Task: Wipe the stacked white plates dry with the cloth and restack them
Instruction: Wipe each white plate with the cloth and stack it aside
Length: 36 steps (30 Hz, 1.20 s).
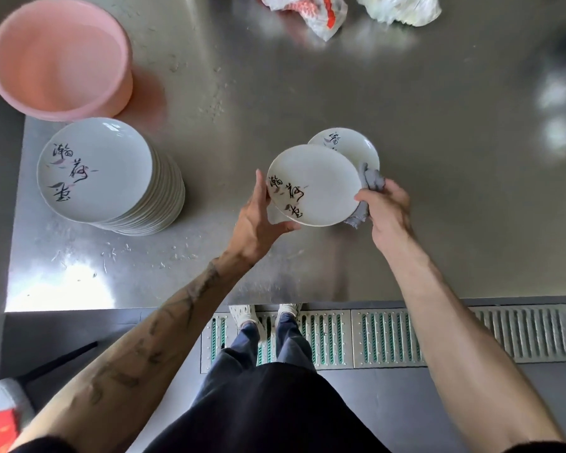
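A plate (314,183) is held above the bench (307,93), face up and tilted a little, between both hands. The left grip (258,223) is spread: straight fingers lie along the plate's left rim and the thumb reaches to its near edge, so it cradles the plate instead of clamping it. The right grip (388,207) is curled round a grey cloth (371,179), pinching it against the plate's right rim.

The next move likely turns on where the dried plate goes. A second plate (350,142) lies flat on the bench just beyond the held one, partly covered by it and by the cloth. It lies up and to the right, nearer the right grip than the left. The stack (95,168) of plates waiting to be wiped stands well apart to the left, on the left grip's side, beside a pink tub (59,60). Being round, the plate has no long axis to line up (only its lettering shows which way it is turned).

The held plate's underside is hidden, as are the fingertips behind it and most of the cloth. Whether the second plate sits alone or on others cannot be told, nor whether the held plate is dry yet.
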{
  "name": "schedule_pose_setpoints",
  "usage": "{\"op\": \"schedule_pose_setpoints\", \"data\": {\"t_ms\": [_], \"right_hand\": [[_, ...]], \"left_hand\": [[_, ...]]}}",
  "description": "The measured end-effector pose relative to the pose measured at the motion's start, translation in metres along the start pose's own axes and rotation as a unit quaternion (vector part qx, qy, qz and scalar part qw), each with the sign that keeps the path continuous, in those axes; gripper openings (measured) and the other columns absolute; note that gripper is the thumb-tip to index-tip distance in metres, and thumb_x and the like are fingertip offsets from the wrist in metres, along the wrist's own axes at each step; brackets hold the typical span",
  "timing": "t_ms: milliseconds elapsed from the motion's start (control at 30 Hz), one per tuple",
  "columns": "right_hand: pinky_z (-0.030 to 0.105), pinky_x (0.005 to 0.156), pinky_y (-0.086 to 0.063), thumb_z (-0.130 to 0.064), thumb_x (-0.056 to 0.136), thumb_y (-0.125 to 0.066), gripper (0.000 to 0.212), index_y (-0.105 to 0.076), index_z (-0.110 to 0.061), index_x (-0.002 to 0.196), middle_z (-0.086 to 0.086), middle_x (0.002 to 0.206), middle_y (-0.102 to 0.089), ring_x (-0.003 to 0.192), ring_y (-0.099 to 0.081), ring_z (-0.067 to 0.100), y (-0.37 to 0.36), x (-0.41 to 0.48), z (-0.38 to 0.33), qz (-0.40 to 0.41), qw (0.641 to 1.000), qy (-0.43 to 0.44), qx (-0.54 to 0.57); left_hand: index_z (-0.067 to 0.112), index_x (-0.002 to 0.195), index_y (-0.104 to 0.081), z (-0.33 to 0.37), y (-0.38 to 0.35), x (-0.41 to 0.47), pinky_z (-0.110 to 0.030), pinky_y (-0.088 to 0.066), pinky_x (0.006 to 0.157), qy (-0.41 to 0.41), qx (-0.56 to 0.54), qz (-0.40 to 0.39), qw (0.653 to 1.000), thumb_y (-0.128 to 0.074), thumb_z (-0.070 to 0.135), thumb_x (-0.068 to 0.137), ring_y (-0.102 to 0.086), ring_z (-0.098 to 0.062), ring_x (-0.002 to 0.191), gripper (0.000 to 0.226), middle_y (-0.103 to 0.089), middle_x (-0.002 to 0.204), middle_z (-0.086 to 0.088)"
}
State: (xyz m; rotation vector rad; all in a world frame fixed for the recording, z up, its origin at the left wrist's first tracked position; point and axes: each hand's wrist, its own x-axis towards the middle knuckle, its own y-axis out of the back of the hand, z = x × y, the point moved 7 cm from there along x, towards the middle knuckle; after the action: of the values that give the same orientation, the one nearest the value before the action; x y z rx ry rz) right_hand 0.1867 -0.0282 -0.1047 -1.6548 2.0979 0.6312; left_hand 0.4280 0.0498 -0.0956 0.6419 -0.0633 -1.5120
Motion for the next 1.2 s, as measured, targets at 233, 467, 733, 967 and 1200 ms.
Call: {"op": "schedule_pose_setpoints", "data": {"t_ms": [233, 467, 733, 967, 1200], "right_hand": [[0.018, 0.061, -0.046, 0.014, 0.074, -0.064, 0.032, -0.055, -0.011, 0.091, -0.001, 0.085, -0.060, 0.071, -0.055, 0.014, 0.024, 0.040, -0.006, 0.064, 0.996, 0.040, -0.039], [0.012, 0.065, -0.049, 0.016, 0.070, -0.060, 0.041, -0.049, -0.022, 0.080, -0.014, 0.078, -0.053, 0.074, -0.054, 0.010, 0.029, 0.074, -0.001, 0.106, 0.990, 0.053, -0.082], [0.028, 0.072, -0.054, 0.006, 0.069, -0.067, 0.040, -0.061, -0.018, 0.100, -0.003, 0.090, -0.066, 0.078, -0.061, 0.016, 0.030, 0.093, 0.007, 0.109, 0.980, 0.048, -0.157], [0.028, 0.072, -0.054, -0.004, 0.074, -0.065, 0.033, -0.072, -0.008, 0.106, 0.000, 0.091, -0.070, 0.075, -0.060, 0.013, 0.030, 0.102, 0.003, 0.097, 0.972, 0.062, -0.203], [0.025, 0.061, -0.046, -0.004, 0.073, -0.061, 0.023, -0.072, -0.013, 0.092, -0.009, 0.069, -0.058, 0.061, -0.049, 0.011, 0.031, 0.089, -0.009, 0.124, 0.967, 0.098, -0.199]], "left_hand": [[0.010, 0.163, -0.015, 0.006, -0.033, 0.070, -0.025, -0.027, 0.120, 0.001, 0.027, -0.032, 0.999, -0.094, 0.025, 0.073, -0.035, -0.021, 0.150, 0.121, -0.036, 0.164, -0.005], [0.014, 0.163, -0.018, -0.008, -0.062, 0.107, -0.013, -0.029, 0.101, 0.008, 0.022, -0.049, 0.999, -0.092, 0.017, 0.074, -0.041, -0.019, 0.142, 0.115, -0.043, 0.157, 0.002], [0.012, 0.164, -0.008, -0.025, -0.073, 0.119, -0.014, -0.021, 0.111, 0.022, 0.053, -0.039, 0.998, -0.090, 0.019, 0.077, -0.029, -0.021, 0.151, 0.120, -0.027, 0.168, -0.003], [0.007, 0.164, -0.004, -0.020, -0.076, 0.132, -0.041, -0.013, 0.127, -0.011, 0.155, -0.041, 0.987, -0.086, 0.036, 0.081, -0.018, -0.024, 0.157, 0.120, -0.021, 0.170, -0.007], [0.011, 0.164, -0.001, -0.020, -0.075, 0.127, -0.041, -0.010, 0.128, -0.028, 0.178, -0.065, 0.982, -0.080, 0.045, 0.086, -0.018, -0.024, 0.157, 0.116, -0.021, 0.170, -0.007]]}}
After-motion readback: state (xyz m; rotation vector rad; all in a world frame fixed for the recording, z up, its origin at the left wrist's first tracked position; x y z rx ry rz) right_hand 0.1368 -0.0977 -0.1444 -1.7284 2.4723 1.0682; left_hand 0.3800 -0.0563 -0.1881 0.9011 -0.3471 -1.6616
